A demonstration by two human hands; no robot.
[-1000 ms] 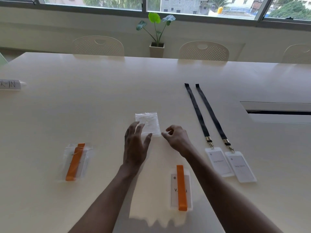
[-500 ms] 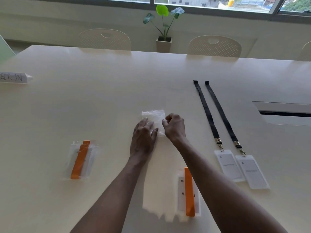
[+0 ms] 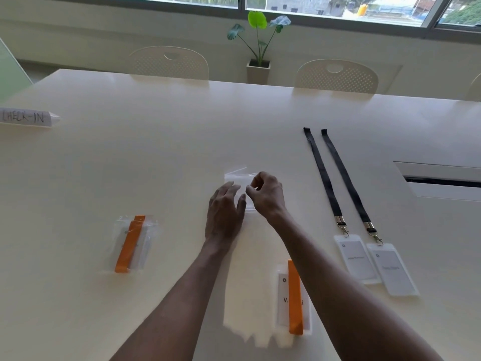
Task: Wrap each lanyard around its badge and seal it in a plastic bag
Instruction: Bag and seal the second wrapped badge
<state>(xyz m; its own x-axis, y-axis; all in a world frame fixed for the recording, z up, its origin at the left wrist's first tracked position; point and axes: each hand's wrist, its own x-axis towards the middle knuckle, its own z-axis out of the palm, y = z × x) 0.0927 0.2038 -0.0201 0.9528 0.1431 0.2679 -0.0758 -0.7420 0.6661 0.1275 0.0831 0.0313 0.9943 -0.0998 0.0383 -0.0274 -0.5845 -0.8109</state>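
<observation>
A clear plastic bag [image 3: 238, 175] lies mid-table. My right hand [image 3: 266, 195] pinches its right side between thumb and fingers. Fingers spread, my left hand [image 3: 225, 209] rests flat on the bag's near left part. Close to me lies a badge with an orange lanyard wrapped along it [image 3: 295, 299], unbagged. At the left sits another orange-wrapped badge inside a sealed clear bag [image 3: 132, 243]. Two badges [image 3: 358, 259] [image 3: 393, 272] with straight black lanyards [image 3: 324, 175] [image 3: 346, 178] lie at the right.
A folded "CHECK-IN" paper sign [image 3: 26, 118] stands at the far left. A recessed cable slot [image 3: 442, 181] is cut into the table at the right. Two chairs [image 3: 169, 62] [image 3: 335, 76] and a potted plant [image 3: 259, 48] stand beyond the far edge.
Both hands moved forward onto the clear bag. My right hand has closed its pinch on the bag's right side, and one edge of the bag lifts slightly.
</observation>
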